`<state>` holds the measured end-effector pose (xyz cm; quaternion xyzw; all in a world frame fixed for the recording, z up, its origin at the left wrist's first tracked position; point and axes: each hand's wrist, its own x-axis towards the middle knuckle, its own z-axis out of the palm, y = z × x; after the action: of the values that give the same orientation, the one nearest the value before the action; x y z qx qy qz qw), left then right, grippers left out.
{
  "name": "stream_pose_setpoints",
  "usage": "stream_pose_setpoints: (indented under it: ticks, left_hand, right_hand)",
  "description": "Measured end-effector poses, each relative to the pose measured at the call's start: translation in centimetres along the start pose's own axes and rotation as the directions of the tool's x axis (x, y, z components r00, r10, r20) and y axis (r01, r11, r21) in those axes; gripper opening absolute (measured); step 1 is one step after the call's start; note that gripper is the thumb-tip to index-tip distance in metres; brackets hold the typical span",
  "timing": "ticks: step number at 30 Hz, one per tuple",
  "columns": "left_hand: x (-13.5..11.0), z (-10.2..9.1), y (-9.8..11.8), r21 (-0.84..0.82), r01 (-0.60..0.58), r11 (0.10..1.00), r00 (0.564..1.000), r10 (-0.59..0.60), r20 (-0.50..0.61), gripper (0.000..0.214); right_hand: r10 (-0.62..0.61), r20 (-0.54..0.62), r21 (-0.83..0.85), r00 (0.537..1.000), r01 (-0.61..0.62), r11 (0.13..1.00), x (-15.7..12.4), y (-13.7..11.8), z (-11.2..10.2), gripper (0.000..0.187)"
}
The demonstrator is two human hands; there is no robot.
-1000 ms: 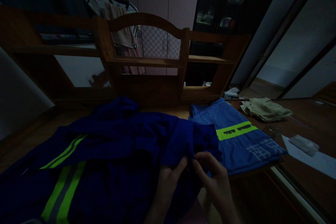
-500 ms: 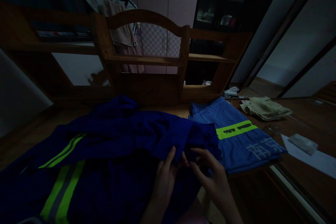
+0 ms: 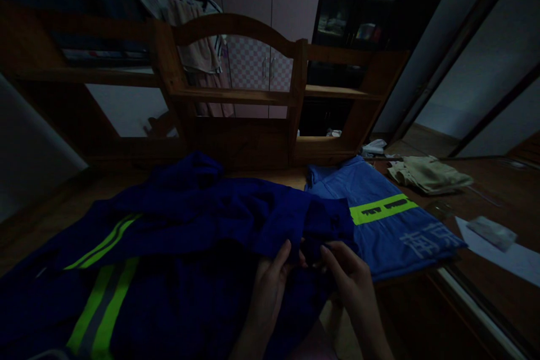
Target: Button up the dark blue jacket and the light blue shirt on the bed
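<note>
A dark blue work garment with yellow-green reflective stripes lies spread over a wooden table. My left hand pinches the garment's edge near the table's front, fingers closed on the cloth. My right hand is just beside it, fingers curled on the same edge. A lighter blue folded garment with a yellow-green band and pale lettering lies right of the hands.
A wooden shelf unit stands at the table's back. A beige folded cloth lies far right, with a white sheet and a small packet near it. Clothes hang behind the shelf. The room is dim.
Both hands shifted slightly along the dark garment's edge and regripped it; the left hand's fingers moved up onto the cloth. The view drifted a little.
</note>
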<state>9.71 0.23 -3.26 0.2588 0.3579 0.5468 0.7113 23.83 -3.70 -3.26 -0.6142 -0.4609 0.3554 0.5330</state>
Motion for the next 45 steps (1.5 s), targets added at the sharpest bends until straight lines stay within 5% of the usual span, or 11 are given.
stream_pose_setpoints:
  ticks: [5, 13, 19, 26, 35, 45]
  left_hand:
    - [-0.2, -0.9, -0.7, 0.378, -0.082, 0.922, 0.996, 0.058, 0.073, 0.034]
    - [0.2, -1.5, -0.7, 0.711, -0.203, 0.673, 0.979, 0.134, 0.152, 0.043]
    - [0.2, -1.5, -0.9, 0.715, -0.203, 0.669, 0.979, 0.123, 0.163, 0.045]
    - [0.7, -1.5, -1.2, 0.611, -0.195, 0.767, 0.981, 0.151, 0.124, 0.052]
    - [-0.2, -0.8, -0.7, 0.599, -0.122, 0.792, 0.989, 0.149, 0.005, 0.054]
    - [-0.7, -0.4, -0.7, 0.694, -0.222, 0.685, 0.973, 0.205, 0.11, 0.047]
  right_hand:
    - [0.108, -0.061, 0.103, 0.992, -0.101, 0.99, 0.6, 0.8, -0.1, 0.034]
    - [0.081, -0.005, 0.123, 0.997, -0.08, 0.989, 0.4, 1.6, -0.4, 0.034]
    - [0.064, 0.026, 0.113, 0.998, -0.067, 0.991, 0.2, 1.2, 0.0, 0.03]
    - [0.099, 0.102, 0.094, 0.99, -0.108, 0.99, 0.6, 1.2, -0.5, 0.03]
    - [0.106, 0.152, 0.096, 0.983, -0.121, 0.988, 0.9, 1.6, -0.9, 0.03]
    - [0.086, 0.16, 0.043, 0.983, -0.094, 0.995, 0.7, 1.4, -0.9, 0.029]
